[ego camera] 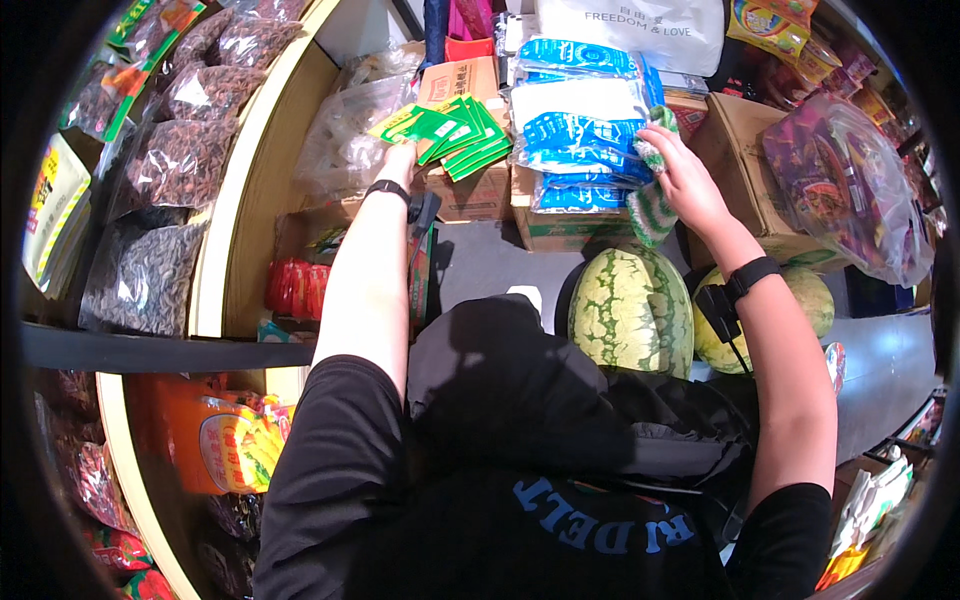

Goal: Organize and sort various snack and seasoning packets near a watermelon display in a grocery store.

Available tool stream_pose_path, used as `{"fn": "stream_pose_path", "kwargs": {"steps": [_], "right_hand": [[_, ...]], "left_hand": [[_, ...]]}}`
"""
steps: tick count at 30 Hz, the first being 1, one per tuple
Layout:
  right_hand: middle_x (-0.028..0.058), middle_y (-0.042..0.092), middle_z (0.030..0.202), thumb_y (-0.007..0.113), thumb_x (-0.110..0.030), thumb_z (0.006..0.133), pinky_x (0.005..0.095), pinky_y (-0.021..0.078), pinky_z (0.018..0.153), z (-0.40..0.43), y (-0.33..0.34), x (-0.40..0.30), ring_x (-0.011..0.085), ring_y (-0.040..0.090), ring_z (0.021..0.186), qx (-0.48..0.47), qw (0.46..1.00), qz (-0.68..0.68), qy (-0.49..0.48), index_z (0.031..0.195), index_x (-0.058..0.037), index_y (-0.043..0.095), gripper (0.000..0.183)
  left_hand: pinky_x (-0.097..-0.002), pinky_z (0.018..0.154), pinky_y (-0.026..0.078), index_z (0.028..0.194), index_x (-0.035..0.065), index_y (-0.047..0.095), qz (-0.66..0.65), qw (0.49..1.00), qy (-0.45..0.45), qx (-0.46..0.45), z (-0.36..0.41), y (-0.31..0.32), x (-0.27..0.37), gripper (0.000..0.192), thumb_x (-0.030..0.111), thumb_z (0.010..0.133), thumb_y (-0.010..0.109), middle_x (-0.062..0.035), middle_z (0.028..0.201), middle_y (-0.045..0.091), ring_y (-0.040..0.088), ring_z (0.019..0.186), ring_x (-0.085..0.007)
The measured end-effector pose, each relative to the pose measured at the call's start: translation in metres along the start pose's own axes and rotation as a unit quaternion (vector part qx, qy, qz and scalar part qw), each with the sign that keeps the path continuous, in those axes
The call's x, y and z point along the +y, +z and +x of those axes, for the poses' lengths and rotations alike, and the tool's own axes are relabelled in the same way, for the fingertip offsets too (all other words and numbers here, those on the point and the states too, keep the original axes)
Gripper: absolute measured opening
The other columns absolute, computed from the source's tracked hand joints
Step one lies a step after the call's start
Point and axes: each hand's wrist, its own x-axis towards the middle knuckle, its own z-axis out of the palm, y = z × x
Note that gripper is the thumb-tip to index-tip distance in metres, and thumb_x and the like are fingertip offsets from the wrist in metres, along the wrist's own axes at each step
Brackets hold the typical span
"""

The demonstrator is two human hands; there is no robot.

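My left hand (401,155) grips the near left edge of fanned green-and-yellow packets (457,131), its fingertips hidden by them. The packets spread over a cardboard carton (476,195). In my right hand (679,169) is a green-and-white striped cloth (651,214), its lower end hanging down. The cloth lies against the right side of stacked blue-and-white plastic packs (581,142), which rest on another carton (570,232).
Several watermelons (630,311) lie on the grey floor before me. A shelf (259,165) with bagged dried goods (180,161) runs along the left. To the right, a clear bag of purple packets (832,180) leans on a cardboard box (750,165). Red packets (296,289) sit at lower left.
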Motion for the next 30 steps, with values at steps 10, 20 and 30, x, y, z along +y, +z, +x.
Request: {"fn": "stream_pose_path", "kwargs": {"steps": [10,20,30], "right_hand": [[0.0194,0.039,0.132,0.050,0.000,0.079,0.0399,0.0419,0.092,0.003,-0.006,-0.004,0.0378,0.050,0.110,0.070,0.991,0.014,0.110,0.128,-0.0203,0.044,0.053],[0.0073,0.057,0.103,0.044,-0.023,0.094,0.0317,0.0469,0.079,0.031,-0.062,0.008,0.0183,0.056,0.090,0.383,0.685,0.555,0.275,0.111,-0.0061,0.049,0.025],[0.0090,0.055,0.109,0.042,-0.023,0.095,0.0347,0.0512,0.077,0.053,-0.204,-0.136,0.0211,0.058,0.094,0.470,0.628,0.618,0.057,0.118,-0.0071,0.044,0.028]], "left_hand": [[-0.0232,0.043,0.040,0.080,0.0078,0.055,-0.172,0.984,-0.046,-0.028,-0.014,-0.029,0.001,0.011,0.013,0.079,0.065,0.0005,0.060,0.052,0.045,0.047,-0.0097],[-0.0374,0.081,0.049,0.104,0.0079,0.055,-0.380,0.851,0.042,-0.361,-0.204,0.025,0.140,0.022,0.014,0.083,0.057,-0.0082,0.100,0.060,0.059,0.091,-0.0224],[-0.0377,0.091,0.044,0.113,0.0044,0.048,-0.428,0.620,0.091,-0.651,-0.381,0.113,0.252,0.026,0.019,0.093,0.041,-0.0129,0.111,0.058,0.055,0.104,-0.0263]]}}
